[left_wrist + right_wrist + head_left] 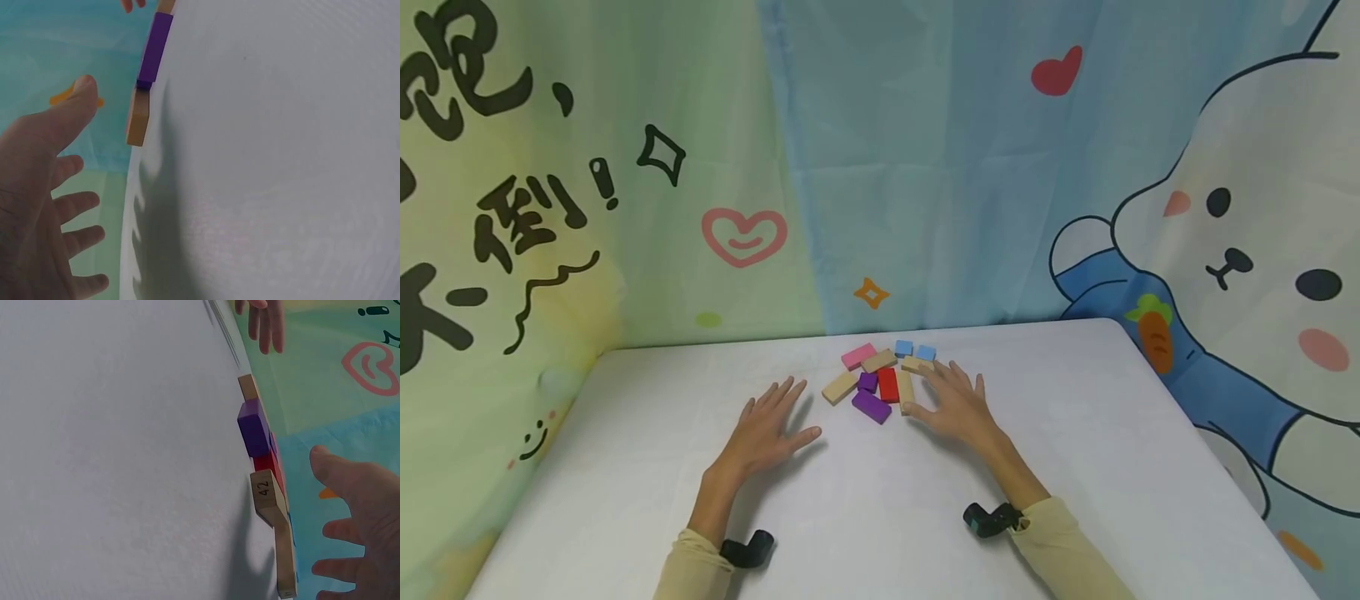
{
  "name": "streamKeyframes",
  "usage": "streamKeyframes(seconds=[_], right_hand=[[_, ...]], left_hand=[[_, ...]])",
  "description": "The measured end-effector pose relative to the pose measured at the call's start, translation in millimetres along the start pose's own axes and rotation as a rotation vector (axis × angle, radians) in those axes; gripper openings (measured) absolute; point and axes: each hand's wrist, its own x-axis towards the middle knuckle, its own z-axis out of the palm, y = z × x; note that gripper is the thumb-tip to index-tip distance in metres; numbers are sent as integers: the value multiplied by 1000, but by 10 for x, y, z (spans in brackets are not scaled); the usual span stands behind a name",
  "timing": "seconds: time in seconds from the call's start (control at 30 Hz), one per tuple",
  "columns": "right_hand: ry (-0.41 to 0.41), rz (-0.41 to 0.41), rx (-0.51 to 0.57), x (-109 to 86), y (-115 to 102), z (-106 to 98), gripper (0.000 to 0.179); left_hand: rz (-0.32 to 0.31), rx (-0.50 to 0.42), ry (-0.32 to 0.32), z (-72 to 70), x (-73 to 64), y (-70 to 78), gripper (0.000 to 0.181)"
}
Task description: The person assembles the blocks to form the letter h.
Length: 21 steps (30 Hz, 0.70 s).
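Observation:
My left hand (767,429) is spread over the table, left of a loose cluster of small blocks, holding nothing. Across the cluster my right hand (957,407) also has its fingers spread; in the head view its fingertips overlap the right-hand wooden blocks. The cluster has a red block (888,386), a large purple block (872,407), a small purple block (867,382), a pink block (858,357), two blue blocks (904,348) and several plain wooden blocks (840,388). In the right wrist view, one wooden block (265,490) bears the number 42, and the thumb stands apart from it.
The blocks lie near the far edge of a white-covered table (865,517). Behind it hangs a printed curtain (925,167) with hearts, lettering and a white cartoon animal. A black wrist camera (748,550) is strapped at the left cuff, another camera (988,519) at the right.

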Motion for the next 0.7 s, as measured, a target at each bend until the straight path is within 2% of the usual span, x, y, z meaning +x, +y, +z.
streamKeyframes(seconds=[0.23, 0.5, 0.7], right_hand=[[4, -32, 4, -18, -97, 39, 74], [-6, -92, 0, 13, -227, 112, 75], [-33, -128, -46, 28, -382, 218, 75]], left_hand=[[9, -8, -3, 10, -23, -5, 82], [23, -34, -11, -29, -67, 53, 82], [23, -45, -12, -26, -76, 43, 82]])
